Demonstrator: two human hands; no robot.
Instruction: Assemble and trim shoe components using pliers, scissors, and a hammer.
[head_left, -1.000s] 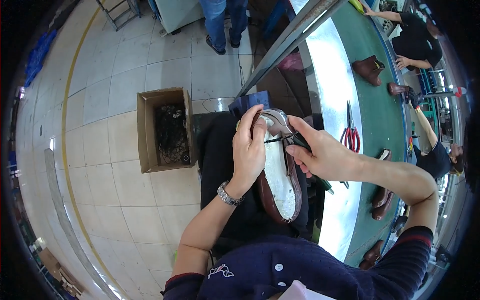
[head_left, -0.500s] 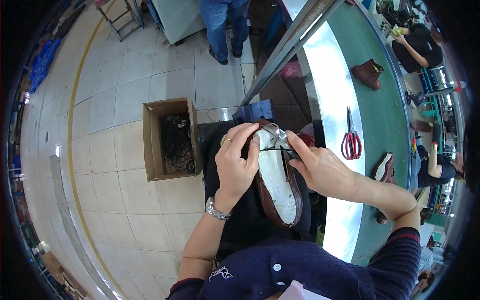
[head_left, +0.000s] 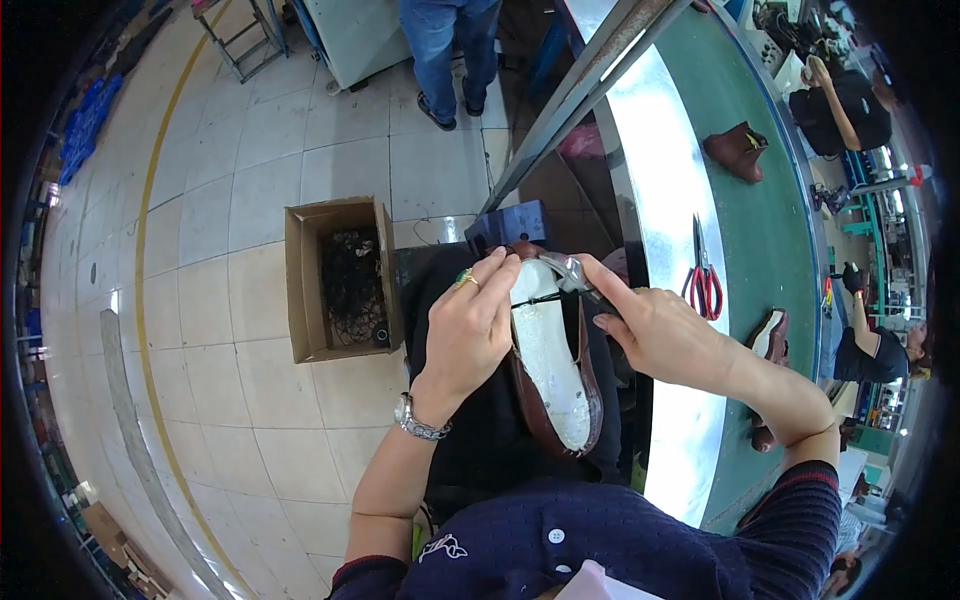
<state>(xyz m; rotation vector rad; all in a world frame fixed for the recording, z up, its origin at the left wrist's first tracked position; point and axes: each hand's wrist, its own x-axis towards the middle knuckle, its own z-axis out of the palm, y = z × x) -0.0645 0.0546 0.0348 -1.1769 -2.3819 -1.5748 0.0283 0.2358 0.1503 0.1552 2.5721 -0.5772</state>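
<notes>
I hold a brown shoe (head_left: 552,370) upside down on my lap, with its pale bottom facing up at me. My left hand (head_left: 470,325) is wrapped around the left side of the shoe near the toe, and my fingers press on the edge. My right hand (head_left: 655,330) is closed around small metal pliers (head_left: 562,272), and their tip sits at the toe of the shoe, at about 12 o'clock from the sole. A thin dark thread (head_left: 535,299) runs across the toe between my two hands. I think the pliers could slip off if I pull too hard, and then the tip could poke my left fingers, because they are right beside it. The thread could also snap, or the brown leather could get a scratch. The shoe only rests on my lap, so it could tip and slide down toward the cardboard box (head_left: 340,280) on the floor at 9 o'clock. The red scissors (head_left: 703,280) lie on the green bench (head_left: 780,220) at 3 o'clock, well apart from my hands.
</notes>
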